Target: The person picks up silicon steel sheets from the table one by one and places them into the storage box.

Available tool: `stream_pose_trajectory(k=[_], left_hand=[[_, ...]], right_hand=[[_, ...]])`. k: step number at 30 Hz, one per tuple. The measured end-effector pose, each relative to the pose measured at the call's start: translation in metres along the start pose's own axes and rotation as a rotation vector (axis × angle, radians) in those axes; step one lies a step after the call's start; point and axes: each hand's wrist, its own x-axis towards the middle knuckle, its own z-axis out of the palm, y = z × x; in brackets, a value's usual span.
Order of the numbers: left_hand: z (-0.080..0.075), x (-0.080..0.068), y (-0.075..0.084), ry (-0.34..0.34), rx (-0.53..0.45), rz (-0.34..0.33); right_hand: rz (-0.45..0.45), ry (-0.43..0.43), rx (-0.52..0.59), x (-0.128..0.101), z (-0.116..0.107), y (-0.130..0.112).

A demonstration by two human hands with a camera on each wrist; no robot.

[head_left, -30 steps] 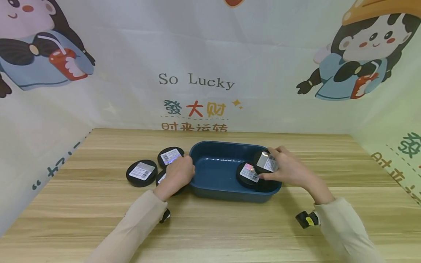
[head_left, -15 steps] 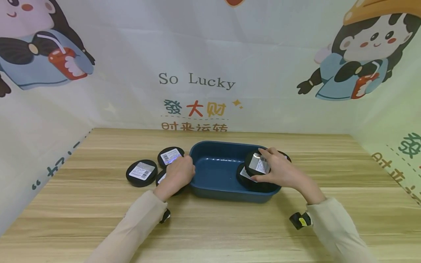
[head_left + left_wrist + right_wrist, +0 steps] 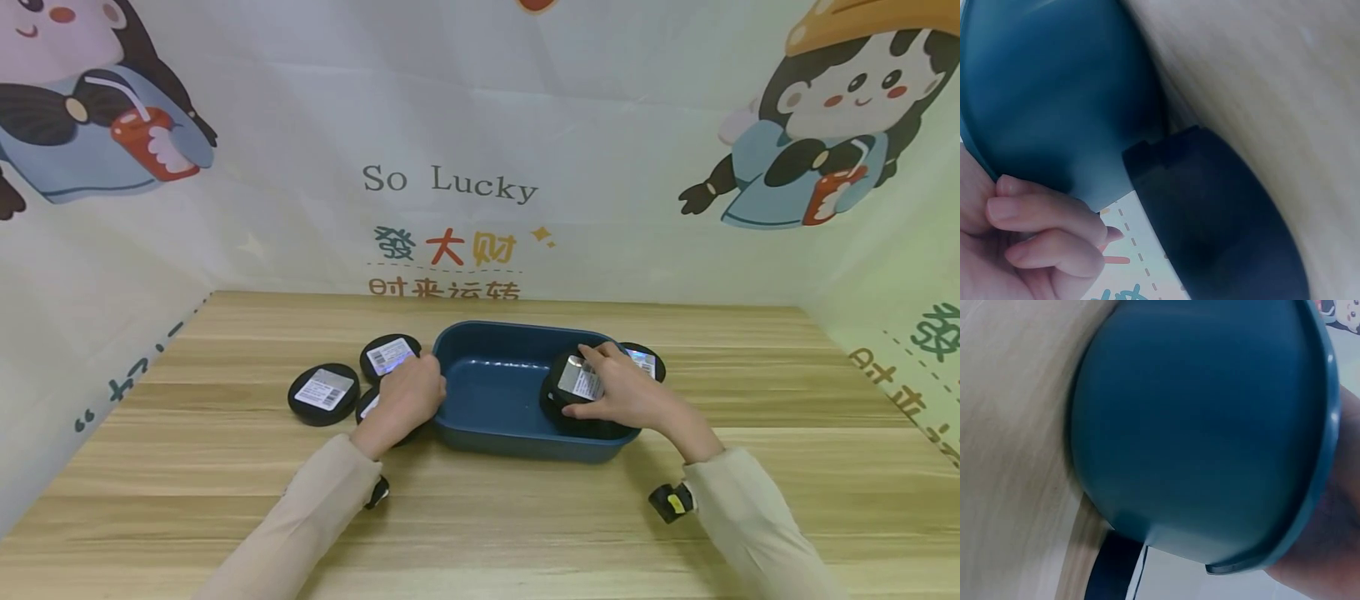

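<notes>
A blue rectangular basin [image 3: 491, 392] stands on the table. At its left end, my left hand [image 3: 405, 396] grips the rim; in the left wrist view the fingers [image 3: 1054, 219] are curled beside the basin's wall. My right hand [image 3: 626, 392] reaches over the right end and holds a black round disc [image 3: 580, 379] with a silver-white label, thumb and fingers on its edge. That disc sits low inside the basin, above another black disc [image 3: 558, 417] that is mostly covered. The right wrist view shows the basin's outer wall [image 3: 1197, 437], hiding the held disc.
Several black labelled discs lie left of the basin: one at far left [image 3: 324, 394], one behind [image 3: 390, 357], and one partly under my left hand [image 3: 367, 404]. Another disc [image 3: 643, 360] lies just beyond the basin's right end. A printed cloth [image 3: 450, 125] hangs behind the table.
My right hand has moved left and down into the basin with the disc, over the disc lying there. The disc beyond the right end has come into sight. My left hand stays put.
</notes>
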Motion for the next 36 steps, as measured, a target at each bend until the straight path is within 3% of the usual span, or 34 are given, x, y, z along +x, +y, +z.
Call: stream_pose_trajectory(k=[36], left_hand=[[0.0, 0.0, 0.001, -0.02, -0.004, -0.023]], right_hand=[[0.027, -0.088, -0.015, 0.011, 0.011, 0.001]])
